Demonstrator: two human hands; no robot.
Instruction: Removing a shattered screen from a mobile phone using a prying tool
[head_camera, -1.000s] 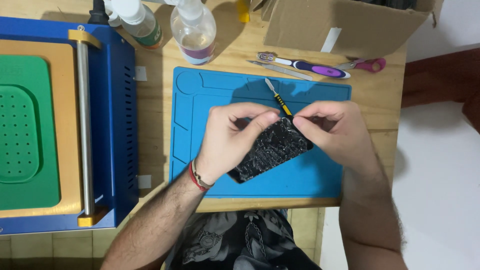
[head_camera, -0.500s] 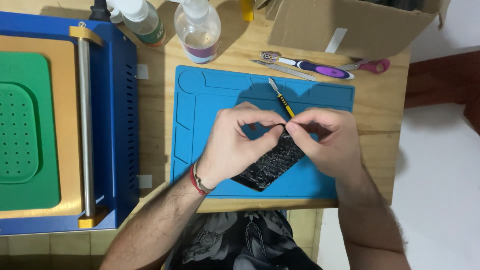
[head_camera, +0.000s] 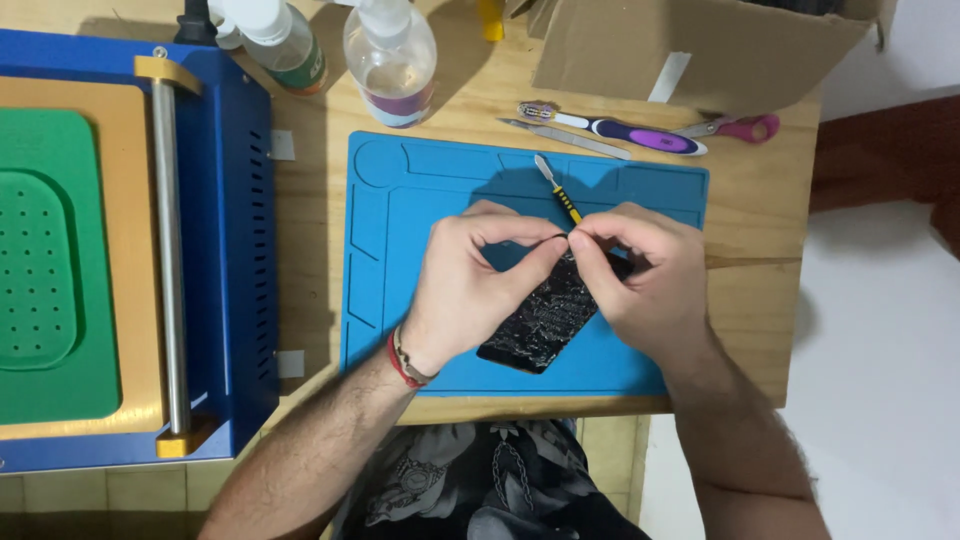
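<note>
Black cracked phone screen (head_camera: 540, 325) tilted over blue mat (head_camera: 400, 200) on wooden table (head_camera: 310, 180), pinched at its upper end by left hand (head_camera: 470, 285) and right hand (head_camera: 640, 275), fingers (head_camera: 590, 240) clamped together there. Yellow-handled pry tool (head_camera: 556, 190) just behind; clear spray bottle (head_camera: 390, 65) well apart.

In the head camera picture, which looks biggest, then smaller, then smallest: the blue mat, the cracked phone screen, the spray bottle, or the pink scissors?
1. Blue mat, by far the biggest.
2. Cracked phone screen, partly hidden by the left hand and right hand.
3. Spray bottle, close to the screen, so unsure.
4. Pink scissors, smallest.
</note>
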